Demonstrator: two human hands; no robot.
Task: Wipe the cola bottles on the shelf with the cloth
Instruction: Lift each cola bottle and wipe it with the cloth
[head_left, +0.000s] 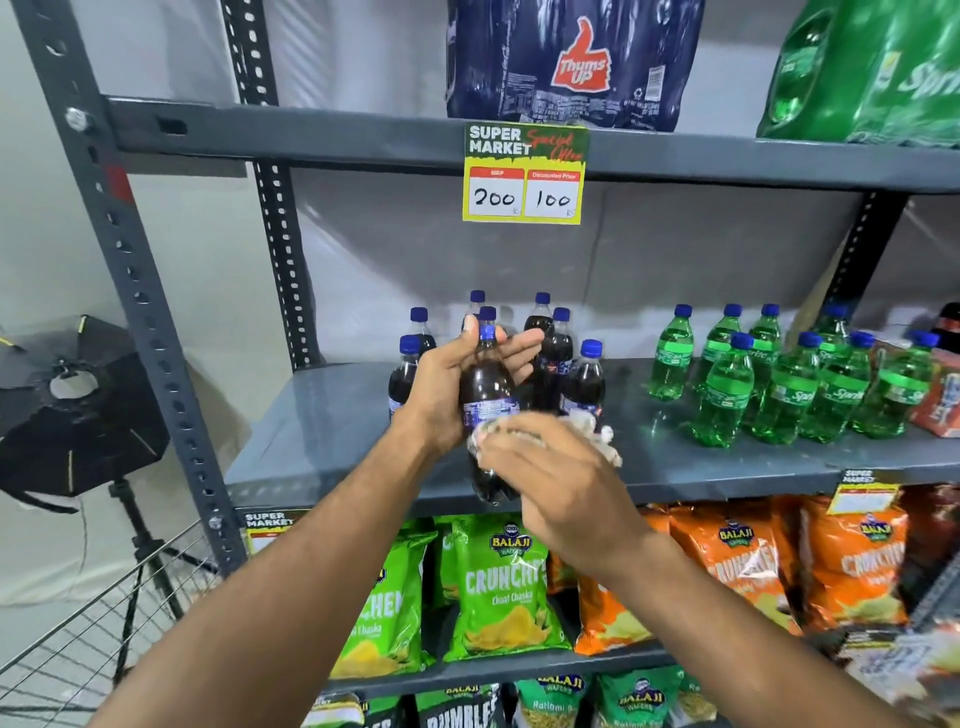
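My left hand (447, 387) grips a dark cola bottle (485, 384) with a blue cap by its upper body, held in front of the middle shelf (322, 415). Pressed against the bottle's lower half is a whitish cloth (592, 428), bunched under my right hand (556, 473). The bottle's base shows below my right hand. Behind it, several more cola bottles (584, 376) stand upright in a cluster on the shelf, partly hidden by my hands.
Green Sprite bottles (779, 384) stand to the right on the same shelf. A yellow price tag (524, 174) hangs from the shelf above. Snack bags (493, 587) fill the shelves below. A wire basket (93, 634) and a studio light on a tripod (78, 405) sit at left.
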